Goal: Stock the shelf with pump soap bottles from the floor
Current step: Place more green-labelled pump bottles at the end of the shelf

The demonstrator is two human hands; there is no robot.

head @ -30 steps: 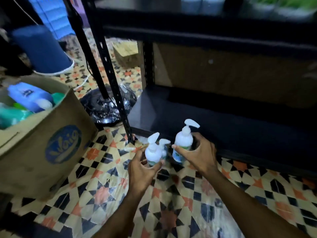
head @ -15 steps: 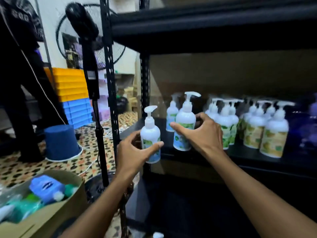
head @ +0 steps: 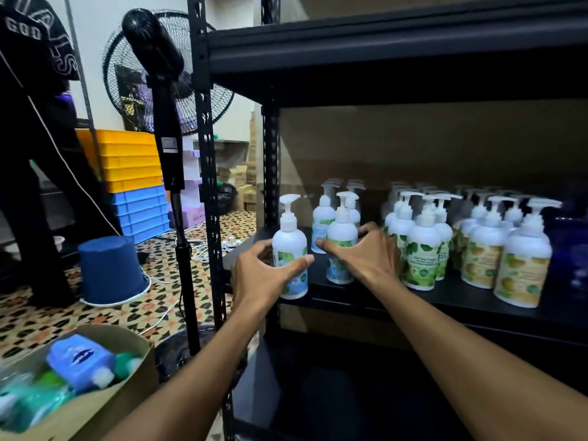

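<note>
My left hand [head: 264, 275] grips a white pump soap bottle [head: 290, 246] with a blue-green label, standing at the front left corner of the black shelf [head: 375, 300]. My right hand [head: 366, 256] is curled round a second such bottle [head: 342, 240] set a little further in on the same shelf. Behind them stand two more pump bottles [head: 323, 218]. To the right, several green-label bottles [head: 423, 249] and yellow-label bottles [head: 521, 262] stand in rows.
A black upright post [head: 208, 186] of the rack stands just left of my left hand. A standing fan [head: 165, 90] is beyond it. A cardboard box [head: 105, 399] with refill packs sits low left. A blue bucket [head: 109, 268], stacked crates [head: 133, 176] and another person [head: 35, 122] stand further left.
Both hands have lifted a bottle each from the tiled floor up to the middle shelf, then moved them further onto it. My view rose from the floor to the shelf.
</note>
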